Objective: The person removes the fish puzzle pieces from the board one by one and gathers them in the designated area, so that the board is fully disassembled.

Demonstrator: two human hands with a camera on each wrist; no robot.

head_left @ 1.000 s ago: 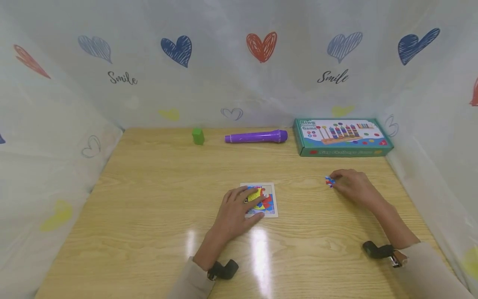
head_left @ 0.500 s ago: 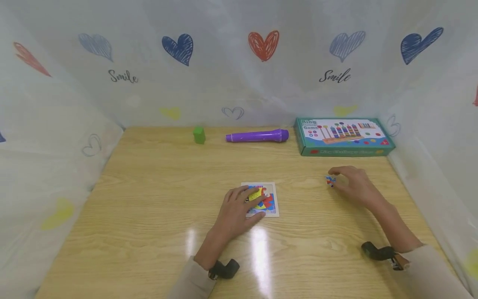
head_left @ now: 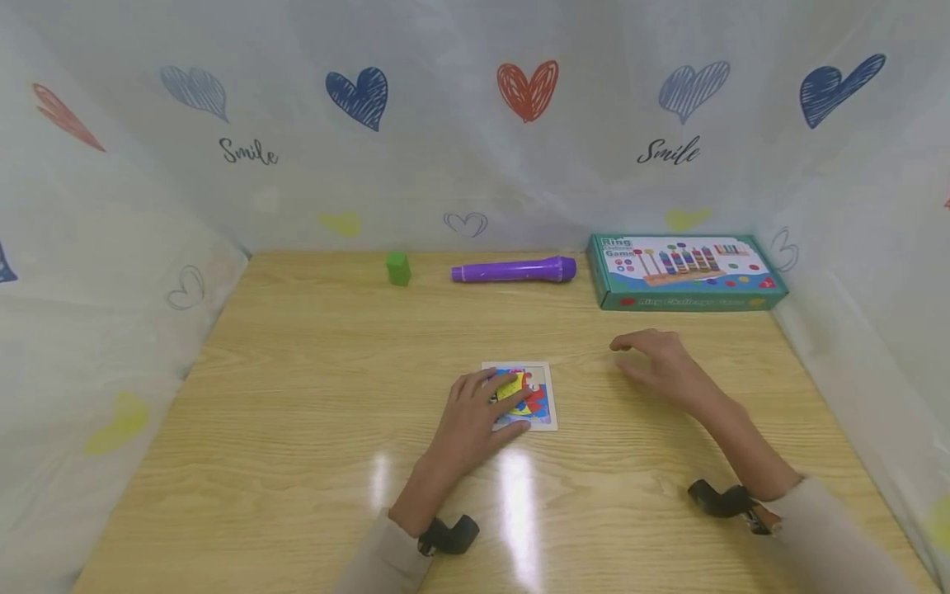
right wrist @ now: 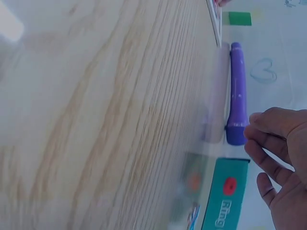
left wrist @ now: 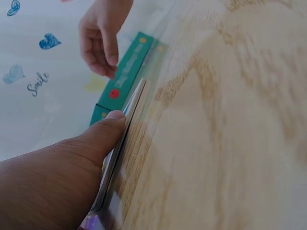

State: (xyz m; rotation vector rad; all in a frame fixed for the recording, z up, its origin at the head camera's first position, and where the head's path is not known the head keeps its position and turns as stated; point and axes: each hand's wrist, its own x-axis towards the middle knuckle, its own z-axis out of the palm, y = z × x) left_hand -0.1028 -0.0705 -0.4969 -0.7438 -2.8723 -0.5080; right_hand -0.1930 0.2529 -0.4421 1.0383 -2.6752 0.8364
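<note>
Square, pale-rimmed puzzle board [head_left: 552,404] lies well in from the far edge of the wood-grained worktop [head_left: 297,371]. Left hand [head_left: 471,417], fingers spread, hides its left side. Right hand [head_left: 660,367]: thumb and fingertips apart. Coloured object [right wrist: 194,218]: cut off, indistinct.

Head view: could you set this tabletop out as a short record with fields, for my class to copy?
Left hand: fingers spread over the jigsaw puzzle
Right hand: beside the puzzle, no held object visible
Puzzle gap: upper right in view
Back row, left to right: green block, purple toy microphone, Ring Challenge Game box
Surface: wood-grain table
</note>
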